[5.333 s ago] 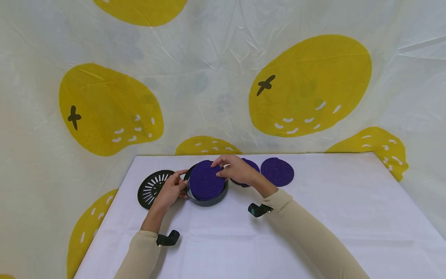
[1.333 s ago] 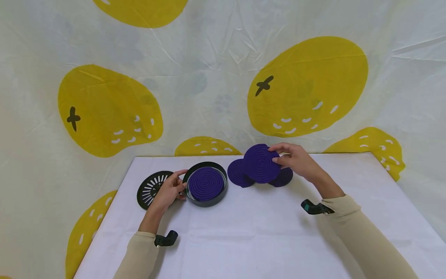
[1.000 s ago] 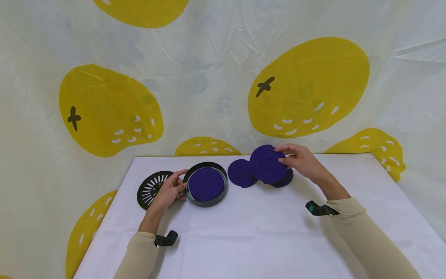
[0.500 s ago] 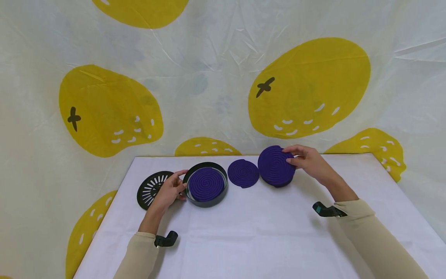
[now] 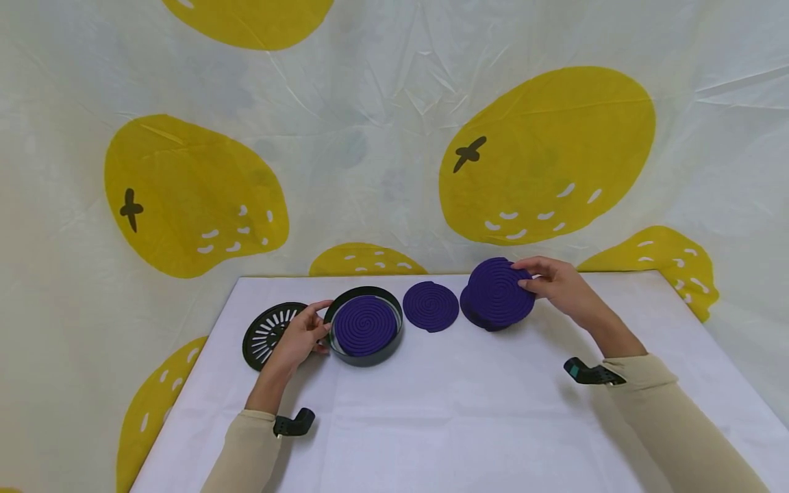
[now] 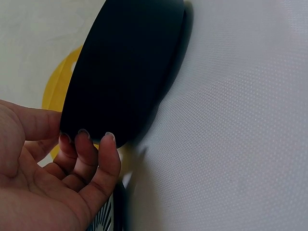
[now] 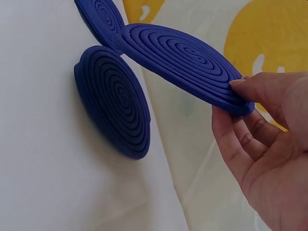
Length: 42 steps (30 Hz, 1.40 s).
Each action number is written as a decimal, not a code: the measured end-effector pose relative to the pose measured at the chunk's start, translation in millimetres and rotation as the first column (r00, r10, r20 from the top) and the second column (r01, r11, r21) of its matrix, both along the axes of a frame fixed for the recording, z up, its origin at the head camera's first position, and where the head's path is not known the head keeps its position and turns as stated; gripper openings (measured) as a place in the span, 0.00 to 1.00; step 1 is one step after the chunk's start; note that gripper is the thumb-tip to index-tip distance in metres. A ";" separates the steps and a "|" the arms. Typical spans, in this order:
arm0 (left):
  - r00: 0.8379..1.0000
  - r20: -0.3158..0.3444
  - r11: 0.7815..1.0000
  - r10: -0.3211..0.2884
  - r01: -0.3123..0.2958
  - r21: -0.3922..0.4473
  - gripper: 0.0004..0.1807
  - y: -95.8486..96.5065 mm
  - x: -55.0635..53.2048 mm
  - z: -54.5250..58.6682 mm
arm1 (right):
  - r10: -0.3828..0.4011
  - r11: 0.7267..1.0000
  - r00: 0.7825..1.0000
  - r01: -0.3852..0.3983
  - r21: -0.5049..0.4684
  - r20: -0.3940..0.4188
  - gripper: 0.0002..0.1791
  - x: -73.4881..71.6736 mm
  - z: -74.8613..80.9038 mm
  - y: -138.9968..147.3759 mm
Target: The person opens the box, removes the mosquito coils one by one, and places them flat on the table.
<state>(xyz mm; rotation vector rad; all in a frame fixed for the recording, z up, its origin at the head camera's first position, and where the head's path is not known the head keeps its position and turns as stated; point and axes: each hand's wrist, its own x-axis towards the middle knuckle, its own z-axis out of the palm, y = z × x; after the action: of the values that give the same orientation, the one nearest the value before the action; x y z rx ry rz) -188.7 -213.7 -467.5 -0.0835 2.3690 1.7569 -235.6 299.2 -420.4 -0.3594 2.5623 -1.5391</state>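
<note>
My right hand pinches the edge of a purple mosquito coil, thumb on its upper face and fingers beneath. The right wrist view shows this coil raised and tilted above another mosquito coil on the table; in the head view it hides most of that one. A third coil lies flat to the left. My left hand grips the left rim of a dark round tin, which has a further coil inside. Up close, thumb and fingertips hold the tin's dark wall.
A black slotted lid lies left of the tin, partly behind the left hand. White cloth covers the table. Directly behind its back edge hangs a curtain with yellow fruit shapes.
The right hand first holds a coil over the tin, then carries one rightward past the middle coil to above the right-hand one. The left hand stays on the tin.
</note>
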 end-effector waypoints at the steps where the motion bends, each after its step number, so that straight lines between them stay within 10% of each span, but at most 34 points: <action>1: 1.000 -0.001 1.000 0.003 -0.003 0.001 0.29 0.0 0.1 -0.4 | -0.002 1.000 1.000 0.002 -0.001 -0.002 0.21 0.2 -0.1 1.0; 42: 1.000 0.007 1.000 -0.001 0.001 0.020 0.29 -1.0 -1.4 -2.9 | -0.101 0.994 0.995 0.101 0.035 -0.006 0.24 4.0 -13.1 47.9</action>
<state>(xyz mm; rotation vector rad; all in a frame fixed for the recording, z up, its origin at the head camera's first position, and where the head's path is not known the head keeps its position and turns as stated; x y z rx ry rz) -190.1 -214.7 -470.5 -0.0853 2.3451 1.7767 -231.6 347.1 -433.4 -0.2327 2.6451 -1.5242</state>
